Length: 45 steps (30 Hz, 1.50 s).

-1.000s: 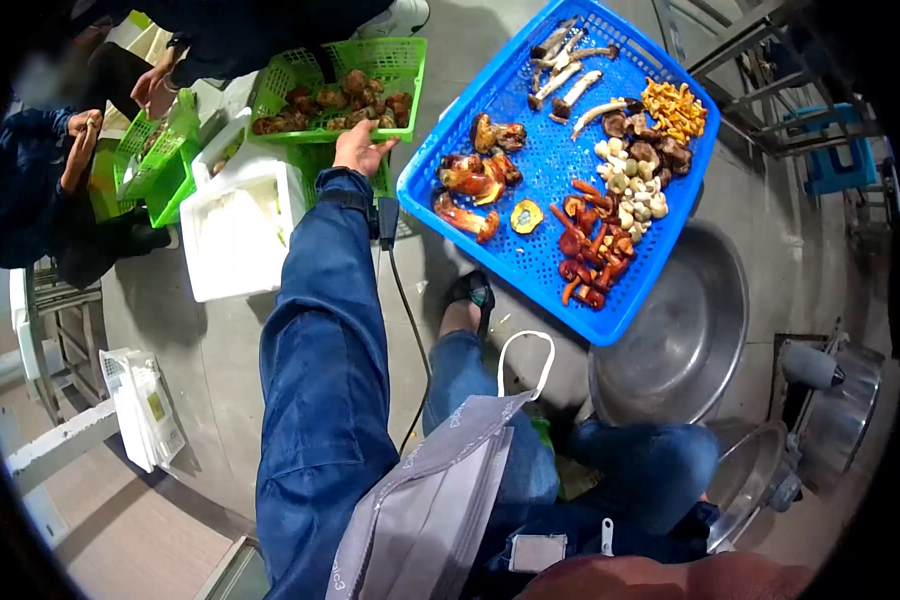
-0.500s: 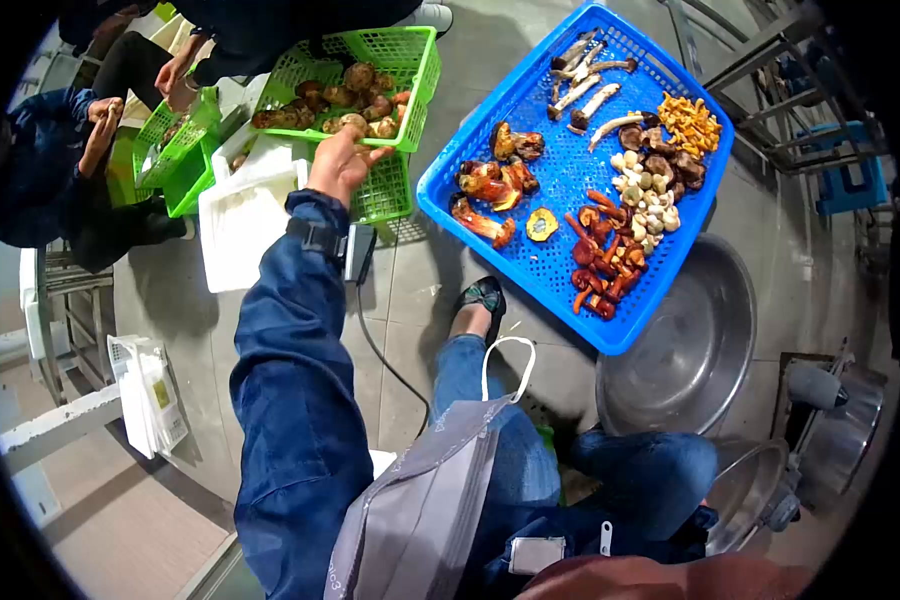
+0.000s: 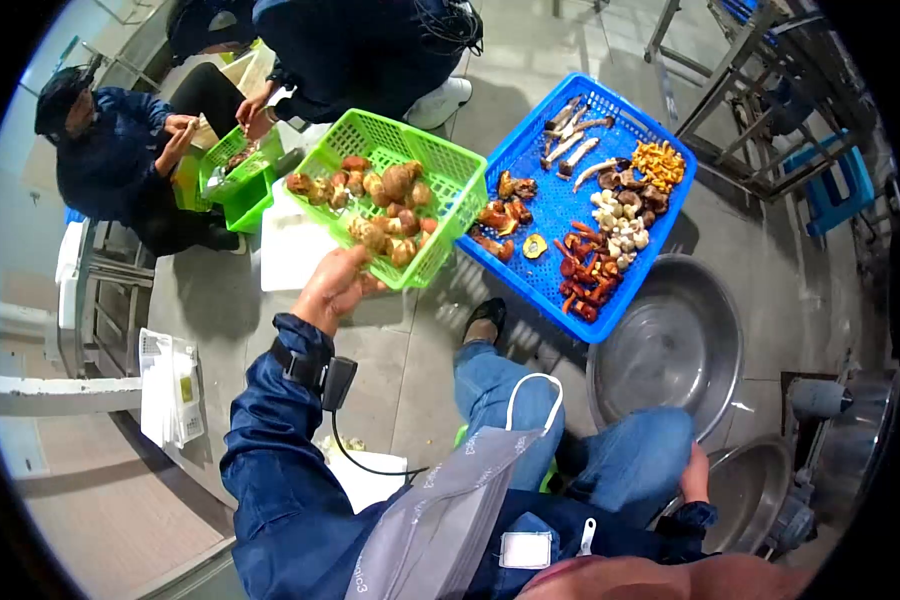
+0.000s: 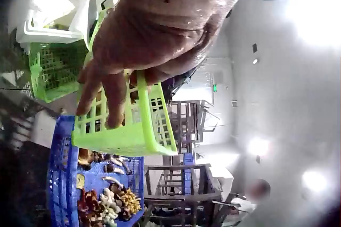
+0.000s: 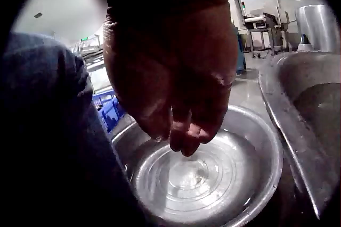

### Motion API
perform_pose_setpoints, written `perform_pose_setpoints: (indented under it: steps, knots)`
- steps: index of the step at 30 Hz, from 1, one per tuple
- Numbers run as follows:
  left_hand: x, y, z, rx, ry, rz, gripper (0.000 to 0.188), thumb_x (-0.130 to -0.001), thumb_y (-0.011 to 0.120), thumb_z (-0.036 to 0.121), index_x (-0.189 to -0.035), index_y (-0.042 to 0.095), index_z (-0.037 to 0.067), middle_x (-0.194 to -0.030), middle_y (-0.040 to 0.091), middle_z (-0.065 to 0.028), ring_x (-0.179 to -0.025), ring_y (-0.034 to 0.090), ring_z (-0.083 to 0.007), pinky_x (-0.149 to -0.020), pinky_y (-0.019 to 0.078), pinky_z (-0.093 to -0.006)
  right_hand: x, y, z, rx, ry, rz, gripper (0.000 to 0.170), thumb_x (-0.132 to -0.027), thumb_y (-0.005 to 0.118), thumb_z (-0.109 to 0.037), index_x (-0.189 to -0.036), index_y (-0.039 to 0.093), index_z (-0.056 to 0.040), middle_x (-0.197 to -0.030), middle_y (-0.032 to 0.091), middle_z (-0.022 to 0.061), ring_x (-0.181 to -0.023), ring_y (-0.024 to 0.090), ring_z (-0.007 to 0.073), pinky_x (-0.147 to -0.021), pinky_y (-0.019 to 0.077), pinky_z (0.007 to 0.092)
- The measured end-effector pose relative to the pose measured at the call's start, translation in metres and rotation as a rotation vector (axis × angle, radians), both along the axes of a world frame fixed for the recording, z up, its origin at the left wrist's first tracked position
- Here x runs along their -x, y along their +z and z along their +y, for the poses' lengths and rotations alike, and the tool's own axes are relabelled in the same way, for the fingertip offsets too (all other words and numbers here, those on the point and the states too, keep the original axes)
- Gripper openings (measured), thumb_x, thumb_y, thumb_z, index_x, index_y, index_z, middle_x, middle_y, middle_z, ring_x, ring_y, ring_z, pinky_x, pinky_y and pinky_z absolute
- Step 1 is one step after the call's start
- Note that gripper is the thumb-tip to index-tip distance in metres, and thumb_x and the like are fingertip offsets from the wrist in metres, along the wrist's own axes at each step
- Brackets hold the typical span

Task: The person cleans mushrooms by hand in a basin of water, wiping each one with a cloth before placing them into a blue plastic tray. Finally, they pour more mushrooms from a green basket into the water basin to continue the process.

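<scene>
Grey tiled floor (image 3: pixel 420 380), green plastic mesh basket (image 3: pixel 453 215) above.
Left hand (image 3: pixel 335 285) grips its near wall; basket extends far and right.

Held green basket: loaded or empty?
Loaded, not brimming: in the head view, mushrooms lie inside the green basket, its walls showing bare above them.

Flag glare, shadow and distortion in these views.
Head: strong fisheye, black corners, but green basket legible; left wrist: ceiling lights blown out, white box washed out inside; right wrist: right hand in deep shadow, leg nearly black, bright glare in the basin below.
</scene>
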<state>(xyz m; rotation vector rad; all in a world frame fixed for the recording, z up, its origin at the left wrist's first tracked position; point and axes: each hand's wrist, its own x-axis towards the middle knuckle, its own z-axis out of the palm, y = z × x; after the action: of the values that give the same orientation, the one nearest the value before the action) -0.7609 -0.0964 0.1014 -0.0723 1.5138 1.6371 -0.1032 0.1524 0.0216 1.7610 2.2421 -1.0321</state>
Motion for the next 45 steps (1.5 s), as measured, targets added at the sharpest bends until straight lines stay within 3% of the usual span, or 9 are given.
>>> perform_pose_setpoints:
  steps: [4, 11, 15, 20, 26, 30, 34, 38, 45]
  knots:
    - [-0.058, 0.059, -0.031, 0.038, -0.106, 0.020, 0.040, -0.087, 0.045, 0.002, -0.125, 0.039, -0.009, -0.117, 0.056, -0.0206, -0.097, 0.064, -0.0343, -0.082, 0.0570, -0.0479, 0.017, 0.053, -0.011, -0.209, -0.059, 0.254, 0.033, -0.092, 0.055, -0.009, -0.124, 0.055, -0.0006, -0.107, 0.064, 0.0162, -0.100, 0.061, 0.0218, -0.088, 0.0457, 0.0309]
    - [-0.155, 0.183, -0.024, 0.040, -0.439, 0.151, 0.041, -0.088, 0.047, 0.005, -0.127, 0.045, -0.005, -0.117, 0.059, -0.0162, -0.094, 0.066, -0.0287, -0.080, 0.0574, -0.0442, 0.065, 0.177, -0.028, 0.038, -0.124, 1.005, 0.065, -0.089, 0.064, -0.031, -0.142, 0.035, -0.0073, -0.136, 0.047, 0.0160, -0.123, 0.048, 0.0249, -0.100, 0.0406, 0.0384]
    - [-0.219, 0.202, -0.005, -0.037, -0.693, 0.272, 0.044, -0.087, 0.045, 0.004, -0.131, 0.043, -0.004, -0.121, 0.057, -0.0158, -0.099, 0.064, -0.0274, -0.079, 0.0579, -0.0404, 0.068, 0.217, -0.046, 0.321, 0.057, 1.229, 0.085, -0.087, 0.055, -0.058, -0.151, 0.017, -0.0166, -0.148, 0.031, 0.0169, -0.132, 0.039, 0.0296, -0.104, 0.0343, 0.0455]
    - [-0.363, 0.209, 0.060, -0.059, -1.081, 0.309, 0.049, -0.084, 0.042, 0.002, -0.133, 0.041, -0.004, -0.125, 0.055, -0.0177, -0.108, 0.061, -0.0304, -0.082, 0.0569, -0.0410, -0.032, 0.206, -0.068, 0.404, -0.121, 1.231, 0.095, -0.086, 0.052, -0.064, -0.152, 0.003, -0.0174, -0.156, 0.015, 0.0136, -0.136, 0.030, 0.0353, -0.099, 0.0386, 0.0451]
    - [-0.424, 0.178, 0.106, -0.062, -1.463, 0.120, 0.041, -0.087, 0.044, 0.004, -0.127, 0.047, -0.004, -0.119, 0.057, -0.0168, -0.103, 0.062, -0.0295, -0.085, 0.0542, -0.0401, -0.097, 0.207, -0.151, 0.241, -0.417, 1.654, 0.085, -0.095, 0.052, -0.043, -0.149, 0.001, -0.0032, -0.154, 0.019, 0.0099, -0.135, 0.033, 0.0154, -0.107, 0.0367, 0.0298]
    - [-0.514, 0.129, 0.139, -0.090, -1.710, -0.030, 0.038, -0.094, 0.048, 0.013, -0.129, 0.046, -0.002, -0.107, 0.063, -0.0100, -0.082, 0.063, -0.0187, -0.063, 0.0534, -0.0311, -0.172, 0.221, -0.194, 0.249, -0.608, 1.655, 0.071, -0.094, 0.056, -0.027, -0.148, 0.015, -0.0037, -0.145, 0.035, 0.0086, -0.130, 0.040, 0.0177, -0.106, 0.0393, 0.0340]
    - [-0.576, 0.093, 0.150, -0.110, -1.780, -0.119, 0.052, -0.098, 0.048, 0.021, -0.143, 0.031, 0.003, -0.127, 0.054, -0.0146, -0.100, 0.062, -0.0260, -0.066, 0.0561, -0.0325, -0.220, 0.212, -0.226, 0.066, -0.986, 1.486, 0.079, -0.090, 0.061, -0.028, -0.149, 0.014, -0.0063, -0.142, 0.039, 0.0093, -0.126, 0.044, 0.0176, -0.104, 0.0388, 0.0335]
    - [-0.548, 0.119, 0.166, -0.298, -1.854, 0.274, 0.062, -0.098, 0.050, 0.028, -0.149, 0.020, 0.008, -0.136, 0.047, -0.0173, -0.113, 0.057, -0.0274, -0.084, 0.0525, -0.0359, -0.252, 0.215, -0.237, -0.102, -1.081, 0.818, 0.094, -0.085, 0.067, -0.028, -0.150, 0.004, -0.0024, -0.142, 0.038, 0.0161, -0.123, 0.045, 0.0207, -0.100, 0.0381, 0.0314]
    - [-0.410, 0.164, 0.177, -0.258, -1.402, 0.640, 0.049, -0.097, 0.052, 0.025, -0.141, 0.039, 0.006, -0.126, 0.056, -0.0145, -0.101, 0.062, -0.0203, -0.081, 0.0518, -0.0303, -0.284, 0.205, -0.212, -0.214, -1.055, 0.524, 0.095, -0.082, 0.070, -0.024, -0.149, 0.007, -0.0003, -0.144, 0.035, 0.0190, -0.127, 0.041, 0.0229, -0.104, 0.0331, 0.0315]
